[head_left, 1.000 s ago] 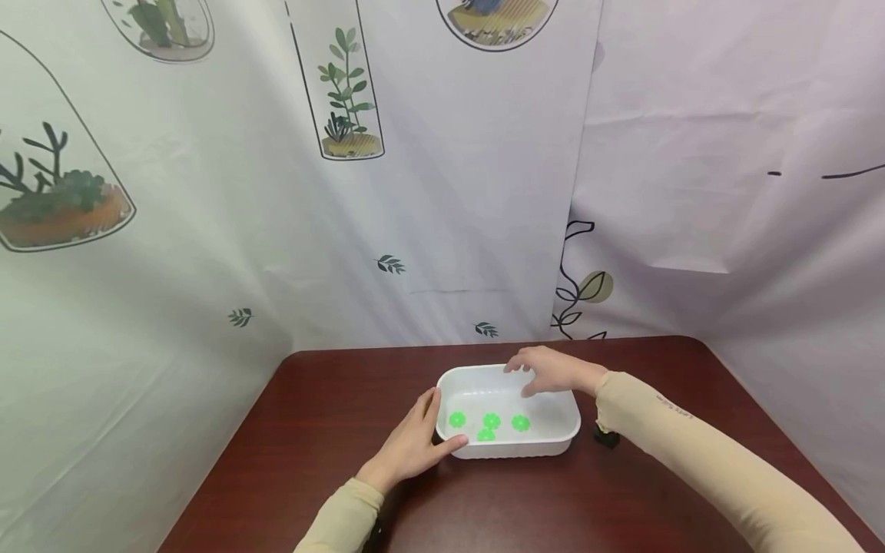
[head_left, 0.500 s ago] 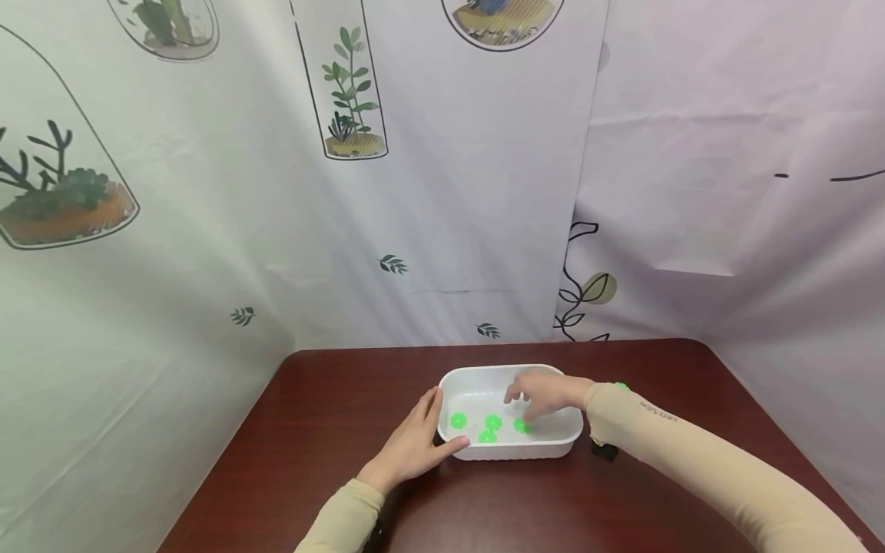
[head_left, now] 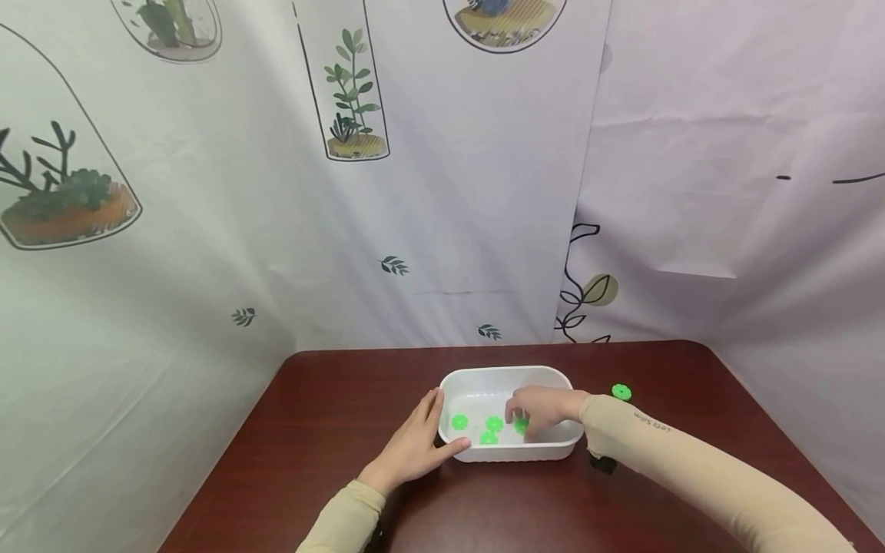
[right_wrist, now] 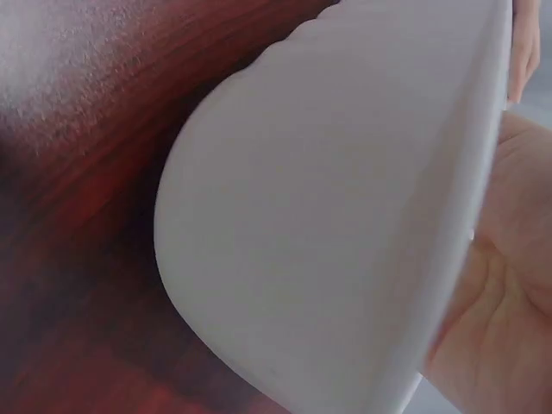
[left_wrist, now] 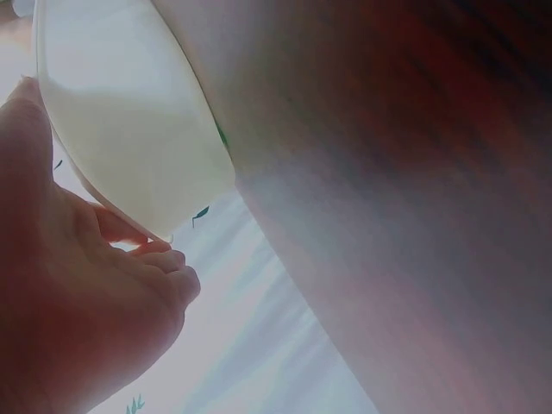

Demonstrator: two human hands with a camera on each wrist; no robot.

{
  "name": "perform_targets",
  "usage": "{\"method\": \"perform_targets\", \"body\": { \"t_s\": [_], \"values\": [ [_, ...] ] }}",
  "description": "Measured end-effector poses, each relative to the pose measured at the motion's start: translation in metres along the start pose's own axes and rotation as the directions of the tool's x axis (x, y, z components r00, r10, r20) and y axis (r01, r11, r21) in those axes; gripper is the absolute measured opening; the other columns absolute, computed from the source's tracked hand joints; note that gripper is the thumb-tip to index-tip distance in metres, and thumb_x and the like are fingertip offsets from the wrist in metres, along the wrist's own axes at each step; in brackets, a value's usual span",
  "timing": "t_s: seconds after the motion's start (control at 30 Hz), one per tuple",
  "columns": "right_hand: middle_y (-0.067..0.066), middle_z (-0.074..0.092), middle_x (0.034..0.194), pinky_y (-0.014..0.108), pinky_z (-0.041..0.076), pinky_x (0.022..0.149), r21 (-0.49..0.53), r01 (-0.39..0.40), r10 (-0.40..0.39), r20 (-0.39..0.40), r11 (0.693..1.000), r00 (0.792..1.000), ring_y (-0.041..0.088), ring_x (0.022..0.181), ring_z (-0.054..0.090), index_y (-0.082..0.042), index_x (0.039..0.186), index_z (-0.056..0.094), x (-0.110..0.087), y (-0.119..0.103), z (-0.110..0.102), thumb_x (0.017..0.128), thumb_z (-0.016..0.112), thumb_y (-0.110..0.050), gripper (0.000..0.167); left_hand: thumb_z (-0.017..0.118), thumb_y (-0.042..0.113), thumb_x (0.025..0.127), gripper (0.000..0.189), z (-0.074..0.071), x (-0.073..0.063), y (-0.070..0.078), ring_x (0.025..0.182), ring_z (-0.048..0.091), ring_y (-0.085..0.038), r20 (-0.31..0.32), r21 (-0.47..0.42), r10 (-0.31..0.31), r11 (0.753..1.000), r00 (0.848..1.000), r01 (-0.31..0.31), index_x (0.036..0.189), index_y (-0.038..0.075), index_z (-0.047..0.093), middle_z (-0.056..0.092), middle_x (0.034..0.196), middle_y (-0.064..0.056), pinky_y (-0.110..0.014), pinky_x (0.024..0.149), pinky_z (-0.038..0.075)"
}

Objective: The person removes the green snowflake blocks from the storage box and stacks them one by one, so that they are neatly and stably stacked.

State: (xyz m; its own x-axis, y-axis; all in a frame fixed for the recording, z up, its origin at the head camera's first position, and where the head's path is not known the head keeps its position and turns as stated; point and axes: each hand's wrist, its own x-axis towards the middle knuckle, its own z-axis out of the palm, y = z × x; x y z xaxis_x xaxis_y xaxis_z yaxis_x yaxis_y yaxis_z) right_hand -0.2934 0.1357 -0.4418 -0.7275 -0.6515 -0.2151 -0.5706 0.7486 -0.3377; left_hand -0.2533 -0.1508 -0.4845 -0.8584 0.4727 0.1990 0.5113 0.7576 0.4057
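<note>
Green flower piece (head_left: 522, 426) sits between curled fingers and thumb of my right hand (head_left: 544, 405), can't tell if they're pinching it | they're lower in the white tub (head_left: 515, 455) than a sec ago, so probably grab stage | left hand (head_left: 413, 442) spread loosely against it

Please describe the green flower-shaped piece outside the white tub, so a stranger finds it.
On the reddish table is a white tub. Right of it, just beyond the beige right sleeve, lies the green flower-shaped piece. It alone is outside; the other visible green pieces are inside.
</note>
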Motion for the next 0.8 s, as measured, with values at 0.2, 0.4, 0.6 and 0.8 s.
{"method": "perform_targets", "body": {
  "t_s": [0.2, 0.4, 0.6, 0.8],
  "values": [
    [-0.005, 0.061, 0.087, 0.029, 0.048, 0.079, 0.046, 0.040, -0.039, -0.013, 0.998, 0.999, 0.009, 0.080, 0.053, -0.014, 0.096, 0.069, -0.002, -0.001, 0.003, 0.076, 0.082, -0.006, 0.025, 0.054, 0.074, 0.090, 0.106, -0.001, 0.000, 0.002, 0.144, 0.035, -0.035, 0.003, -0.003, 0.000, 1.000, 1.000, 0.000, 0.158, -0.002, 0.026, 0.027, 0.161, -0.021, -0.048, 0.111, 0.039],
    [-0.006, 0.063, 0.086, 0.029, 0.050, 0.079, 0.077, 0.028, -0.025, -0.033, 0.997, 0.999, 0.008, 0.081, 0.055, -0.013, 0.092, 0.070, -0.002, 0.001, 0.005, 0.079, 0.082, -0.007, 0.019, 0.055, 0.073, 0.090, 0.106, -0.004, 0.001, 0.002, 0.145, 0.035, -0.035, 0.000, -0.010, -0.002, 1.000, 1.000, 0.002, 0.158, -0.002, 0.025, 0.026, 0.161, -0.022, -0.049, 0.111, 0.038],
    [-0.009, 0.062, 0.086, 0.029, 0.050, 0.081, 0.098, -0.005, 0.009, -0.043, 0.995, 0.999, 0.007, 0.082, 0.055, -0.014, 0.091, 0.070, -0.004, 0.000, 0.009, 0.080, 0.081, -0.006, 0.018, 0.054, 0.074, 0.090, 0.106, -0.004, 0.001, 0.002, 0.144, 0.035, -0.035, 0.002, -0.008, -0.003, 1.000, 1.000, 0.003, 0.157, -0.003, 0.026, 0.026, 0.161, -0.022, -0.049, 0.111, 0.038],
    [-0.008, 0.062, 0.086, 0.029, 0.051, 0.080, 0.079, 0.026, -0.021, -0.052, 0.997, 0.998, 0.007, 0.081, 0.054, -0.012, 0.091, 0.070, -0.006, -0.003, 0.012, 0.078, 0.079, -0.001, 0.019, 0.055, 0.073, 0.090, 0.106, -0.001, -0.001, 0.003, 0.143, 0.037, -0.036, -0.004, -0.015, -0.004, 1.000, 1.000, 0.004, 0.157, -0.004, 0.026, 0.028, 0.160, -0.024, -0.050, 0.110, 0.039]
  ]
}}
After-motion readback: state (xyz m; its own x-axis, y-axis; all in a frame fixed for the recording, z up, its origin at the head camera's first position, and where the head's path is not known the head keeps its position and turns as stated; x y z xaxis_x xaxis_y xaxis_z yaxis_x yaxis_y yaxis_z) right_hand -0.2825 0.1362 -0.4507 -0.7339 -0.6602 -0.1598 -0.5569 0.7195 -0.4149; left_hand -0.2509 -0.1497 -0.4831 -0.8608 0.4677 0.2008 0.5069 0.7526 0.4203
